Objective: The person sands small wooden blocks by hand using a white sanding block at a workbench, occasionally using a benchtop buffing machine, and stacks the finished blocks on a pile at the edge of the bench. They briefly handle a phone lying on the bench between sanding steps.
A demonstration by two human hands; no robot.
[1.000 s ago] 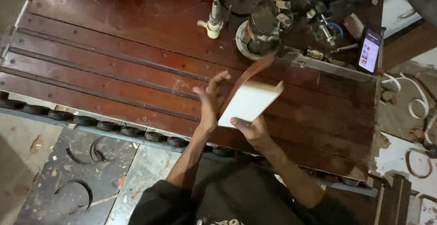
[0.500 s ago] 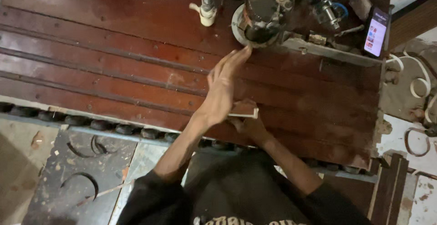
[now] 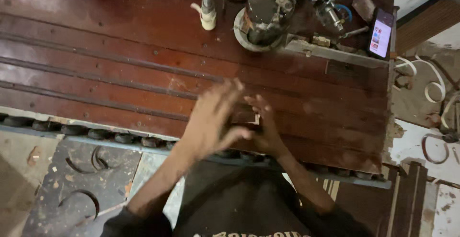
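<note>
**Board goes flat, hands close over it**

Since a second ago the pale board has dropped from a tilted, lifted hold to lying almost flat on the workbench (image 3: pixel 120 64), and both hands have come together above it.

Largest first: the red-brown workbench, with long grooves running across its top, fills most of the view. At its far edge stands a round machine (image 3: pixel 261 19) among clutter, with a phone (image 3: pixel 381 33) lit up at the right corner and a pale-handled tool (image 3: pixel 207 11) to the left. Pale curled offcuts (image 3: pixel 431 81) lie off the right end.

The left hand (image 3: pixel 213 124) hangs over the board (image 3: pixel 251 118), fingers spread and blurred with motion; whether it touches the wood I cannot tell. The right hand (image 3: pixel 266 129) is curled around the board's near side, seemingly pinching it, though the other hand hides most of the grip. Only a thin pale corner of the board shows between them, near the bench's front edge.

The risk, as I judge it: the board sits close to that front edge, so a sweeping left hand could knock it off toward the floor. A grip on one side alone may also let it pivot or slide along the grooves.
</note>
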